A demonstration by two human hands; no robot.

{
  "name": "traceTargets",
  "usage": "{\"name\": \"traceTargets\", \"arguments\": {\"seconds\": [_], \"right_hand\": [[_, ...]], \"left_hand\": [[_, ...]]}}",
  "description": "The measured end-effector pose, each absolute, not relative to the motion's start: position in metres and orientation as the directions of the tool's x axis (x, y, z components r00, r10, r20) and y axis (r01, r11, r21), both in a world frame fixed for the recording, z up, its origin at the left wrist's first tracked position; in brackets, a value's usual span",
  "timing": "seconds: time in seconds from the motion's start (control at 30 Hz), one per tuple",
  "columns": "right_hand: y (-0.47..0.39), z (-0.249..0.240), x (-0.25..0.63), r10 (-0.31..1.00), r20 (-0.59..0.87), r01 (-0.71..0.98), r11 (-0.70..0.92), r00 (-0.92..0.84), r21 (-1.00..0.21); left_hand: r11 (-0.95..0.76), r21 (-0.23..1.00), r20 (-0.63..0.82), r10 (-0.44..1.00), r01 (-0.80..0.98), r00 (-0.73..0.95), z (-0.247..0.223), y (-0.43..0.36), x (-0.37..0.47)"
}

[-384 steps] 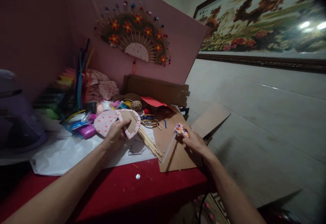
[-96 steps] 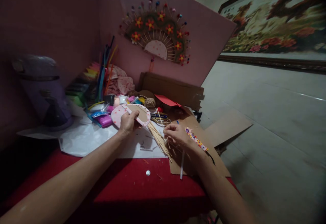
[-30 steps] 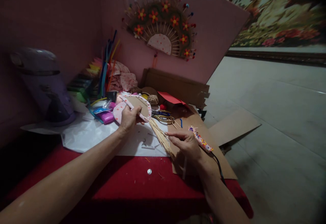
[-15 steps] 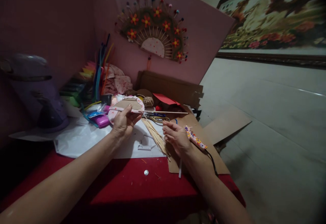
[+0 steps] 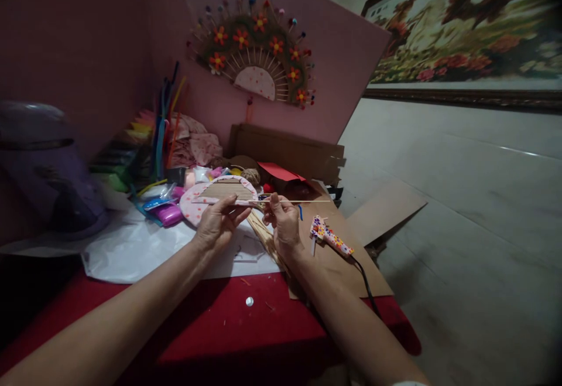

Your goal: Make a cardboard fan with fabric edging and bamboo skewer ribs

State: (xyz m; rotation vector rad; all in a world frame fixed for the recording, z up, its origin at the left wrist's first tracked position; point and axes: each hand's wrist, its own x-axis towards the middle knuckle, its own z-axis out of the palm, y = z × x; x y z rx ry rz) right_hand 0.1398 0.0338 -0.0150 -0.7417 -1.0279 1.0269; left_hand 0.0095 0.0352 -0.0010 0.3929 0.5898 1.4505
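My left hand [image 5: 219,225] grips the straight lower edge of a cardboard half-circle [image 5: 226,190] whose border is wrapped in pink dotted fabric. A thin wooden stick [image 5: 314,201] juts out to the right from that edge. Around the stick, close to the half-circle, the fingers of my right hand [image 5: 283,222] are pinched. Behind the half-circle lies a rounded piece in the same dotted fabric [image 5: 188,205]. Below my hands a bundle of wooden sticks [image 5: 262,231] rests on white paper, partly hidden by my right hand.
On a brown cardboard sheet [image 5: 351,277] at right lies a flower-patterned glue gun [image 5: 331,236] with a black cord. Purple packets [image 5: 169,214], pipe cleaners [image 5: 160,134] and a twine ball [image 5: 251,176] crowd the back. A decorated fan [image 5: 254,58] hangs on the pink board. A purple flask [image 5: 48,169] stands left.
My right hand has moved up and left and closed on the stick, where before its fingers were apart from it. The view has shifted slightly.
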Motion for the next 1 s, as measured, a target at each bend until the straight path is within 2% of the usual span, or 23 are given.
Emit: {"name": "traceTargets", "arguments": {"seconds": [0.8, 1.0], "right_hand": [[0.0295, -0.0172, 0.1408, 0.932, 0.287, -0.247, 0.338, 0.220, -0.908], [0.0307, -0.0186, 0.1417, 0.947, 0.253, -0.292, 0.303, 0.196, -0.907]], "left_hand": [[0.144, 0.623, -0.167, 0.985, -0.769, 0.049, -0.0066, 0.0337, 0.0126], [0.181, 0.632, -0.189, 0.979, -0.753, 0.076, -0.0046, 0.0316, 0.0119]]}}
